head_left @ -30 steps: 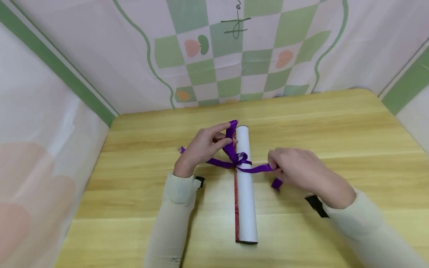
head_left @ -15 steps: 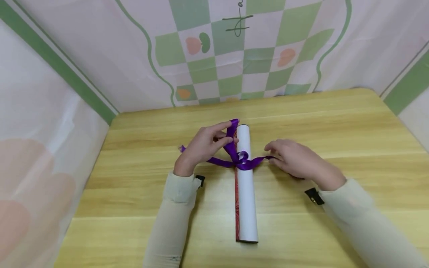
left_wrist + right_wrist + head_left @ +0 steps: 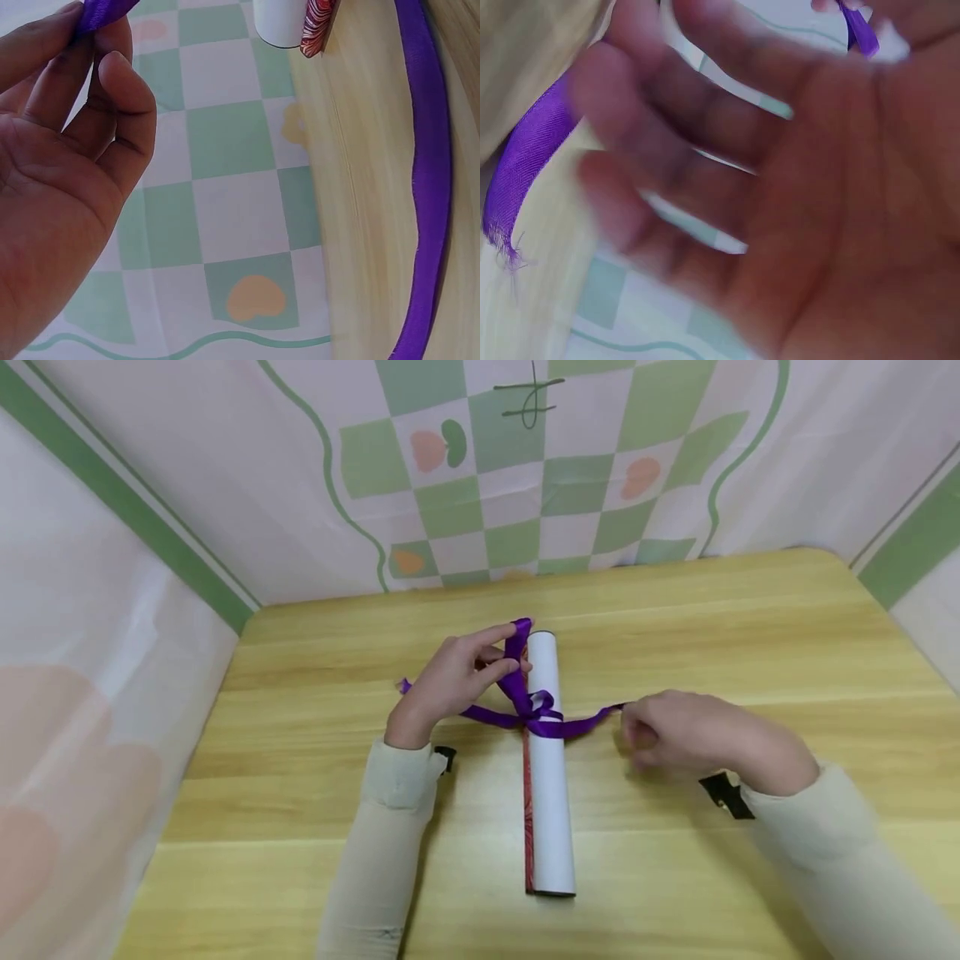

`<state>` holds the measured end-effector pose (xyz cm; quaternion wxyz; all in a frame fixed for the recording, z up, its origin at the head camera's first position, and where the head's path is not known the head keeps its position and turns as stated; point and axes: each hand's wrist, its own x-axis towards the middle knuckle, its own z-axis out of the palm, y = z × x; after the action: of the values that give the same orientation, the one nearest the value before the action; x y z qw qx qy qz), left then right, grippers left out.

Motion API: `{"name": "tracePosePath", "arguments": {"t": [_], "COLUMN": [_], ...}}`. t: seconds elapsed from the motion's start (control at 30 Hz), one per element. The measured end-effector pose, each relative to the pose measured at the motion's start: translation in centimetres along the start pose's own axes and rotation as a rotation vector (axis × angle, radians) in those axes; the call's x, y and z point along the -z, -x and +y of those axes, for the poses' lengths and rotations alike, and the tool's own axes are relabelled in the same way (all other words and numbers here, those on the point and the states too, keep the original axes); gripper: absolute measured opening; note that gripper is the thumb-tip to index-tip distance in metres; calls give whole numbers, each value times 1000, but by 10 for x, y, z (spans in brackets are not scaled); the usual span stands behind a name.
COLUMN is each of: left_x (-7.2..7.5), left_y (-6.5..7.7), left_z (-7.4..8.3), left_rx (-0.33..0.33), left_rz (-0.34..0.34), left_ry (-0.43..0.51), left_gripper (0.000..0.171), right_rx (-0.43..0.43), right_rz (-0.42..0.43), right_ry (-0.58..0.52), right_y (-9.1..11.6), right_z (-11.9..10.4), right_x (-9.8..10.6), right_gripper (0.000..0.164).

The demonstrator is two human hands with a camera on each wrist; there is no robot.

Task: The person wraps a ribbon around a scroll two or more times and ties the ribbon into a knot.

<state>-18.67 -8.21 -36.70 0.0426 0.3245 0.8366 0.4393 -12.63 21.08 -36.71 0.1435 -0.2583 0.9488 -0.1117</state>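
Observation:
A white roll with a red patterned edge [image 3: 551,810], like a rolled-up scroll, lies lengthwise on the table. Purple ribbon [image 3: 581,727] is wound round its upper half, with a small loop and knot on top. My left hand [image 3: 450,681] holds a raised loop of this ribbon between thumb and fingers, left of the roll's far end. One ribbon tail [image 3: 431,165] runs under that wrist along the tabletop. To the right, my right hand [image 3: 686,731], fingers curled and blurred, pinches the other tail; its frayed end [image 3: 506,240] hangs past the fingertips in the right wrist view.
The wooden table [image 3: 300,877] reaches back to a hanging cloth [image 3: 510,510] with green checks and fruit prints. Similar cloth [image 3: 82,693] hangs at the left side. A black strap [image 3: 726,795] shows by the right cuff.
My right hand's fingers loosened at the ribbon tail, moved left and up, then drew back to the right and curled again. The left hand has kept its hold on the loop.

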Motion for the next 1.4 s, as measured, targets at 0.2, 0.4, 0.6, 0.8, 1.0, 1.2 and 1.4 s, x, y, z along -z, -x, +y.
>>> {"name": "tracePosePath", "arguments": {"t": [0.2, 0.4, 0.6, 0.8, 1.0, 1.2, 1.4], "left_x": [-1, -2, -1, -1, -2, -1, -1], "left_y": [-1, -2, -1, -1, -1, -1, -1], "left_z": [2, 3, 1, 1, 1, 2, 3], "left_rx": [1, 11, 16, 15, 23, 32, 30], "left_rz": [-14, -15, -17, -16, -23, -24, -27], "left_ry": [33, 33, 31, 29, 47, 43, 51], "left_gripper": [47, 47, 47, 47, 48, 49, 48], "right_rx": [120, 6, -48, -11, 13, -3, 67], "right_rz": [358, 200, 28, 158, 56, -90, -16], "right_ry": [22, 7, 11, 8, 3, -19, -89], "right_y": [-18, -23, -19, -19, -25, -24, -19], "right_z": [9, 17, 15, 10, 8, 5, 2], "right_x": [-3, -13, -11, -10, -20, -22, -18], "right_gripper": [10, 11, 11, 14, 10, 6, 6]}}
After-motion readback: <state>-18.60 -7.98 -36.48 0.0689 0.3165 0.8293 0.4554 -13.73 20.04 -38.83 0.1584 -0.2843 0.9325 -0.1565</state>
